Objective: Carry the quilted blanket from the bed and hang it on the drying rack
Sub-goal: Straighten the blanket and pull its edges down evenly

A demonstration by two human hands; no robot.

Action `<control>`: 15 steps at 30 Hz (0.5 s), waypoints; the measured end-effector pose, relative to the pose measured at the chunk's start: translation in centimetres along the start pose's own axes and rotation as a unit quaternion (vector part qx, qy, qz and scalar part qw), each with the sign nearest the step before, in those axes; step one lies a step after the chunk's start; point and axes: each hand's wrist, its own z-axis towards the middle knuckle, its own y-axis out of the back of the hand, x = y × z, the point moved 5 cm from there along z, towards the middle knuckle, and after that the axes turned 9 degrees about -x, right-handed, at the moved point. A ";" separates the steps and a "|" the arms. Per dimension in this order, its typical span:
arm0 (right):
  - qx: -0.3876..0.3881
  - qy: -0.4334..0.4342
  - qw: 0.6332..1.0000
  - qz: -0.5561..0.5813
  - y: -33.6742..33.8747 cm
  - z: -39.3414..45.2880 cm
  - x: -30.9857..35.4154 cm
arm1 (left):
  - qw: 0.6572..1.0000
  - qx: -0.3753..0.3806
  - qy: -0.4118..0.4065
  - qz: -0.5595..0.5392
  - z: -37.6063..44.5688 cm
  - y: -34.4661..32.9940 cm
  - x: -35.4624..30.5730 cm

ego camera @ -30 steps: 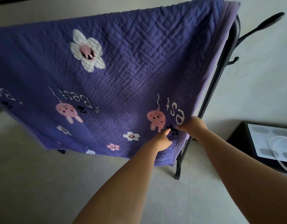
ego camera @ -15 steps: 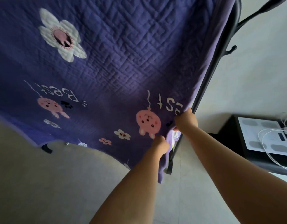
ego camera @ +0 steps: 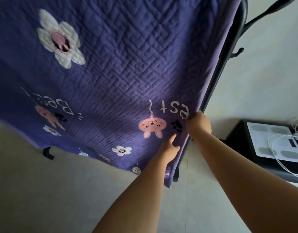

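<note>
The purple quilted blanket [ego camera: 128, 68], printed with white flowers and pink animals, hangs spread over the black drying rack [ego camera: 218, 76]. The rack's upright shows along the blanket's right edge. My right hand [ego camera: 199, 123] grips that right edge, just under the white letters. A little lower, my left hand [ego camera: 170, 147] rests against the blanket's face near the bottom right corner, fingers loose and thumb pointing up. The rack's top bar is hidden under the cloth.
A black rack foot [ego camera: 48, 153] pokes out below the blanket at left, another foot [ego camera: 176, 174] below the right corner. A low black stand [ego camera: 237, 137] at right carries a white scale [ego camera: 272, 140] and a white cable [ego camera: 277, 158]. Pale floor lies below.
My left hand let go of the bunched lower corner and now lies against the blanket. The corner hangs flatter. My right hand kept its grip on the edge.
</note>
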 end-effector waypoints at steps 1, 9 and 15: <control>-0.012 -0.005 1.000 0.007 0.2 -0.1 0.0 | 1.000 0.005 -0.001 -0.001 0.1 0.3 -0.1; -0.035 -0.010 0.999 0.010 0.5 -0.5 -0.6 | 0.998 0.033 -0.037 0.024 0.0 0.5 -1.0; -0.058 -0.089 0.992 0.070 0.0 -2.0 -0.8 | 0.998 0.042 -0.019 0.033 -1.1 1.9 0.6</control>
